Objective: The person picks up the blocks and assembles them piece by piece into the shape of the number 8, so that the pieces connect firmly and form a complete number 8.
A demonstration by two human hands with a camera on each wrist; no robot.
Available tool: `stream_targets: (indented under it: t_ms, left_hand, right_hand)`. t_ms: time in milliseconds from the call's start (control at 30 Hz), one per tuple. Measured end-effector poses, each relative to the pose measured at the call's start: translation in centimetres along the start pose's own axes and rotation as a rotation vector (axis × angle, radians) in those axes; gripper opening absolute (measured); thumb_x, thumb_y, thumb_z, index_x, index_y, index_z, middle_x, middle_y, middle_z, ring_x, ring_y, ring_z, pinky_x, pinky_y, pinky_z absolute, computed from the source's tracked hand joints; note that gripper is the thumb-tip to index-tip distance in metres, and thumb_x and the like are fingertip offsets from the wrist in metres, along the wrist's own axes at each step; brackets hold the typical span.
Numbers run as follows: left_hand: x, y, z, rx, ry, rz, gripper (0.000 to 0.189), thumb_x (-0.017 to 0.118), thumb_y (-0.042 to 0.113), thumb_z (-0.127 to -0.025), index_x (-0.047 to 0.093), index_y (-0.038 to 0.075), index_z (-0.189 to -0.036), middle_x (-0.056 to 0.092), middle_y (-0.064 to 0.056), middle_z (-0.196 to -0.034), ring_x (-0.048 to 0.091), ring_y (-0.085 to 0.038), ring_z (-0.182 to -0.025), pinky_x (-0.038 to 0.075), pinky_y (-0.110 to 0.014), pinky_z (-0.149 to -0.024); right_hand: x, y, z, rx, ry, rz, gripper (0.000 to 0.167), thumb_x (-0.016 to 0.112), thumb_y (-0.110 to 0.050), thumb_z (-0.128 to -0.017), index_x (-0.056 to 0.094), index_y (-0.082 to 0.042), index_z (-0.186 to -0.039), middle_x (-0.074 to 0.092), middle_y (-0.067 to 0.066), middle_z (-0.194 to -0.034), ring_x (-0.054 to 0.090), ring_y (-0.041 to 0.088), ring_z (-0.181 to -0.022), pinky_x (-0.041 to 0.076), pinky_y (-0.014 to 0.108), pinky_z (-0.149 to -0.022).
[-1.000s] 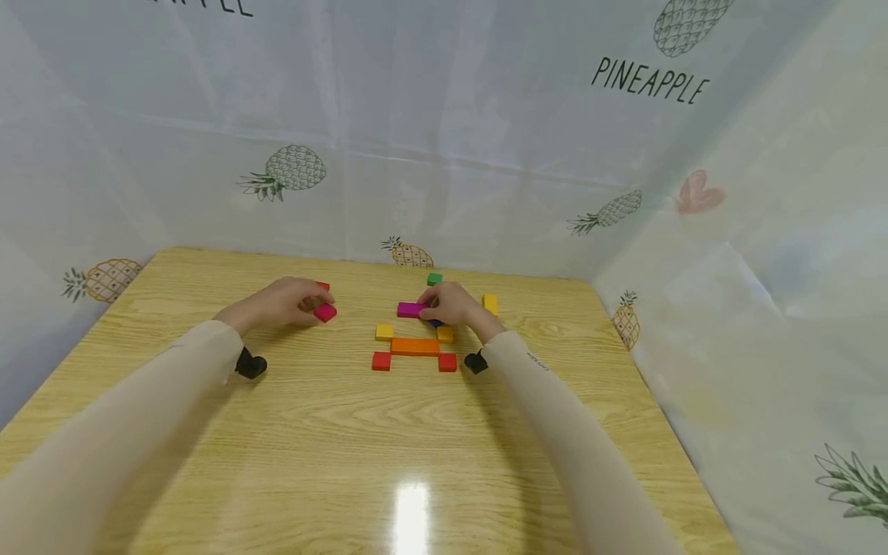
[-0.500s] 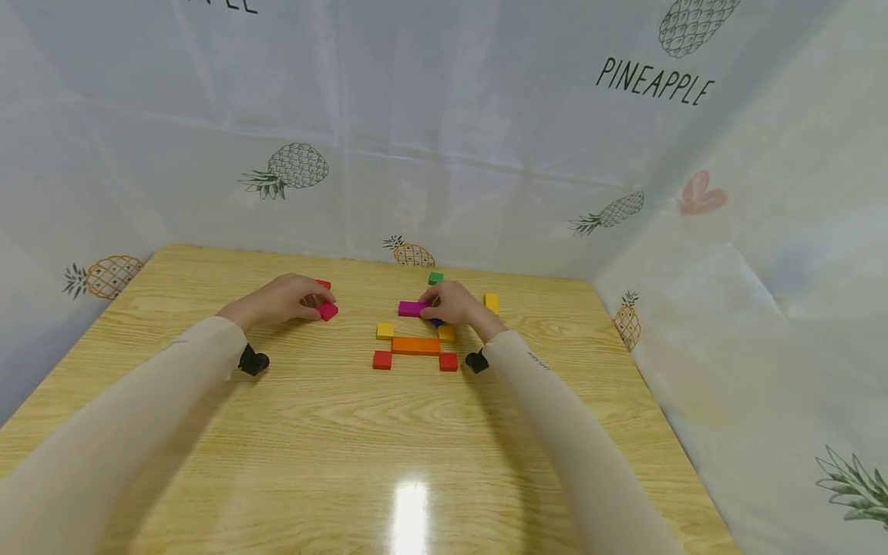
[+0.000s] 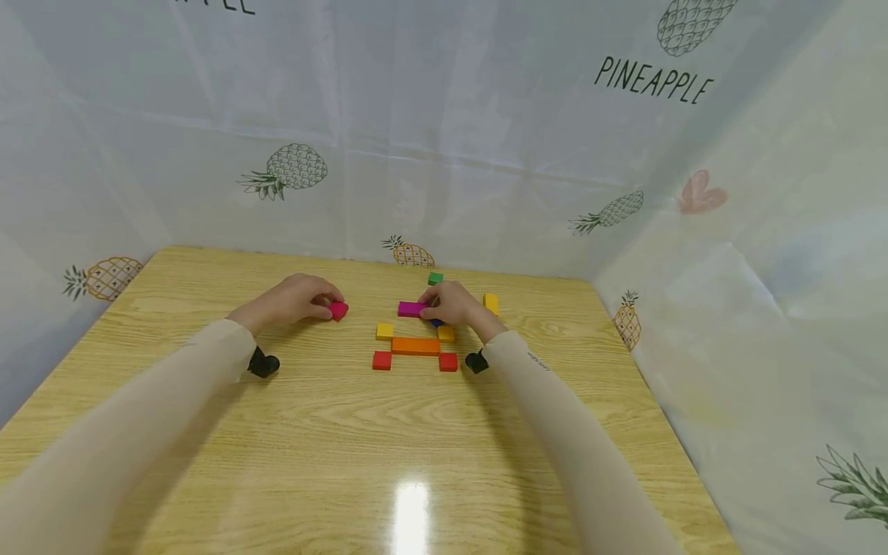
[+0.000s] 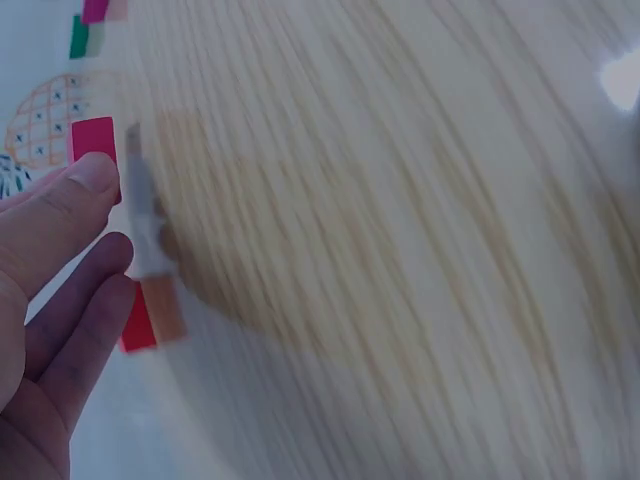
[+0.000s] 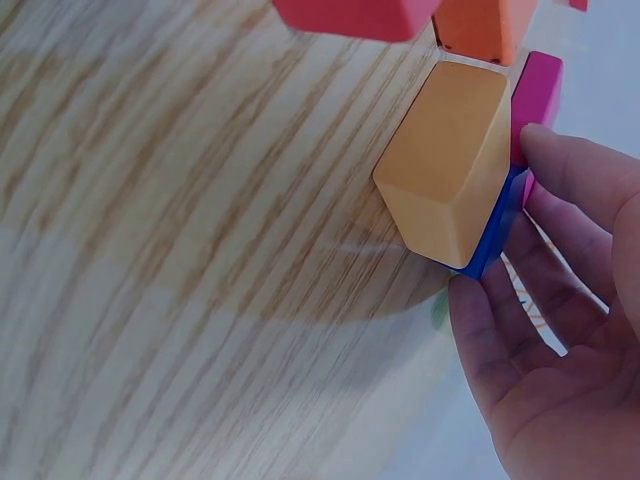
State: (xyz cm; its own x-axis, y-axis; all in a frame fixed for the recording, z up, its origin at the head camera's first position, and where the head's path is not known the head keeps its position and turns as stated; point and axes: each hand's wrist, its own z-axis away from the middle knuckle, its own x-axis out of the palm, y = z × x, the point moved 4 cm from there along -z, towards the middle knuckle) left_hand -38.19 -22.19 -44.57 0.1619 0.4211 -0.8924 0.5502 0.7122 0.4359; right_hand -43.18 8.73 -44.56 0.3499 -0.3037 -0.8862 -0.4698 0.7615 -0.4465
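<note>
Pinching blocks point(image 3: 338, 311) point(image 3: 410, 309), both hands point(image 3: 297, 298) point(image 3: 453, 303) face cloth point(image 3: 486, 108) reading "PINEAPPLE" point(image 3: 654, 80); sleeve lettering point(image 3: 539, 362) unclear

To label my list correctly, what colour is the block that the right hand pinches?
The block is magenta; it shows best in the head view.

"PINEAPPLE" point(image 3: 654, 80) on backdrop point(image 3: 451, 116), cut-off "LE" point(image 3: 240, 6) top left, illegible sleeve print point(image 3: 538, 361)

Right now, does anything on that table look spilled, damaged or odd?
Nothing looks spilled. One small oddity: in the right wrist view, the orange block has dark specks along its lower edge, possibly scuffs or chips.
</note>
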Motion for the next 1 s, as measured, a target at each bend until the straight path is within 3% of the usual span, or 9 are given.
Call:
stream_targets:
  t_ms: [500, 800, 1000]
  left_hand:
    - [1.9, 3.9, -3.4, 0.005, 0.011, 0.016, 0.031, 0.08, 0.008, -0.096, 0.076, 0.005, -0.126, 0.074, -0.013, -0.122, 0.075, -0.028, -0.103, 0.057, -0.049, -0.097]
    - [2.8, 5.5, -5.2, 0.004, -0.028, 0.016, 0.03, 0.079, 0.009, -0.096, 0.076, 0.004, -0.125, 0.074, -0.013, -0.124, 0.075, -0.028, -0.103, 0.053, -0.051, -0.103]
    - [3.4, 5.6, -5.7, -0.006, -0.041, 0.029, 0.029, 0.079, 0.008, -0.096, 0.077, 0.006, -0.124, 0.074, -0.011, -0.124, 0.074, -0.028, -0.106, 0.054, -0.049, -0.102]
  right_hand:
    - [0.2, 0.3, -0.2, 0.002, 0.002, 0.01, 0.03, 0.073, -0.025, -0.103, 0.076, -0.012, -0.13, 0.076, 0.004, -0.122, 0.069, 0.021, -0.11, 0.056, 0.036, -0.098]
    - [0.2, 0.4, -0.3, -0.004, 0.005, 0.016, 0.03, 0.073, -0.024, -0.103, 0.076, -0.012, -0.13, 0.076, 0.005, -0.121, 0.07, 0.021, -0.11, 0.057, 0.036, -0.097]
    - [0.2, 0.4, -0.2, -0.006, 0.01, 0.013, 0.03, 0.073, -0.024, -0.103, 0.076, -0.01, -0.13, 0.076, 0.006, -0.123, 0.07, 0.022, -0.111, 0.057, 0.036, -0.097]
